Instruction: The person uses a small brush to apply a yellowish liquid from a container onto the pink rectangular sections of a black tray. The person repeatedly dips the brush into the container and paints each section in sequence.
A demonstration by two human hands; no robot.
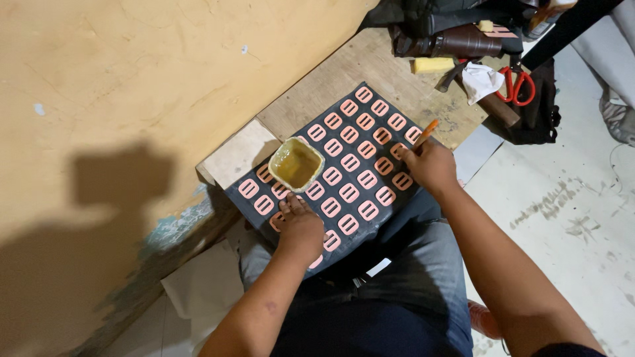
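a: where are my hands right now?

b: your left hand [301, 228] lies in the lower middle of the frame, palm down on the dark sheet [344, 248]; fingers together and pressed flat on the near edge, over 1 or 2 of the pink buckle pieces [350, 162].

a: and my right hand [430, 165] sits right of centre; fingers pinching an orange-handled brush [425, 134], its tip touching the sheet's right edge by a pink piece; i cannot tell how wet the tip is.

b: the pink pieces lie in slanting rows across the sheet, which rests on your lap and the wooden board [370, 66].

a: the small square cup [296, 164] of yellowish liquid stands on the sheet's left part, just above my left hand, apart from it.

b: at the upper right, red-handled scissors [517, 84], a hammer [451, 77] and a yellow block [432, 65] lie on the board, well apart from both hands.
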